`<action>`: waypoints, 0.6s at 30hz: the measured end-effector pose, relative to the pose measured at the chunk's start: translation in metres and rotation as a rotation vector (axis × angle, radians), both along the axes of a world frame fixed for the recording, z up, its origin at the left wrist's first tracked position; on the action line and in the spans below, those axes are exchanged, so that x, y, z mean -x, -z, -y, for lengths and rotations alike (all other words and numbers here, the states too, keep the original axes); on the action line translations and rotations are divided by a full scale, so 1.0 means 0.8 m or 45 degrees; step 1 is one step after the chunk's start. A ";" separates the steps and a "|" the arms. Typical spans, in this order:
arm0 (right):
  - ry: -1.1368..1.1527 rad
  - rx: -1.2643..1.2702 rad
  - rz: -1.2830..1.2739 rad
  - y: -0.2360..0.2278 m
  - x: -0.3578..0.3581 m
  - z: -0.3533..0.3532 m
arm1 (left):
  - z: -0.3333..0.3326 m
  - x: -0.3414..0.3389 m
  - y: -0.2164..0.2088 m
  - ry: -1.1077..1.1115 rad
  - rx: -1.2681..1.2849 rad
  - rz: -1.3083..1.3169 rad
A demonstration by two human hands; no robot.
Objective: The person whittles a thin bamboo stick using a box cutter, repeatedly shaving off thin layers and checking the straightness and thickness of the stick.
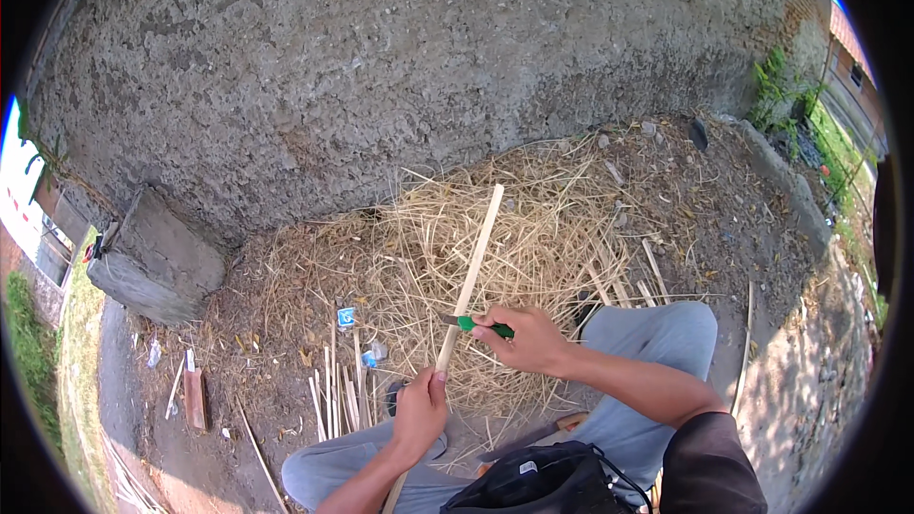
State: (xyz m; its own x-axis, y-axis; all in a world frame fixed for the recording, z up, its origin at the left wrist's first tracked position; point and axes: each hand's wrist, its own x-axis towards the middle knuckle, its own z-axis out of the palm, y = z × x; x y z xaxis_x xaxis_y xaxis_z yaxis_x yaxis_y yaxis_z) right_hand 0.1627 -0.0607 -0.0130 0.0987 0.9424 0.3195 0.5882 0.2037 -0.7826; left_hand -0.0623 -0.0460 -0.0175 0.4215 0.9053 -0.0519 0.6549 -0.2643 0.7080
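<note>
A long pale strip of split wood, probably bamboo point(481, 249), slants up and away from my lap. My left hand point(419, 414) is closed around its lower part. In my right hand point(529, 343) is a green-handled utility knife point(466, 323), gripped with the fingers wrapped round it. The knife's short blade lies across the strip, a little above my left hand, and appears to touch it. Beyond and below the strip spreads a heap of thin curled shavings point(552, 228). The strip's lower end runs down beside my left forearm.
A rough grey wall point(457, 67) rises behind the heap. Cut strips point(335, 390) lie left of my knees, others point(652, 271) to the right. A large blade with a wooden handle point(571, 421) rests between my legs, near a black bag point(533, 490). A concrete block point(162, 266) stands at left.
</note>
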 end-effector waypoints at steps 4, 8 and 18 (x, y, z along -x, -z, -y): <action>-0.045 -0.125 0.123 0.006 0.011 0.006 | 0.004 -0.003 0.005 0.018 -0.004 0.066; 0.188 -0.083 0.196 -0.005 -0.028 -0.013 | 0.016 -0.004 -0.008 0.082 0.117 0.146; 0.291 -0.026 0.165 -0.003 -0.046 -0.012 | 0.019 0.007 -0.011 0.067 0.133 0.128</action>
State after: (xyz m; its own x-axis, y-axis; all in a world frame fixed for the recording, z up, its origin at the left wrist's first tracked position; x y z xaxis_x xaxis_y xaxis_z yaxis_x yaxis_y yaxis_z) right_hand 0.1998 -0.0513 -0.0109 0.2652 0.8936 0.3622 0.7158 0.0691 -0.6948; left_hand -0.0676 -0.0612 -0.0086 0.4757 0.8739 -0.0995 0.5664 -0.2178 0.7948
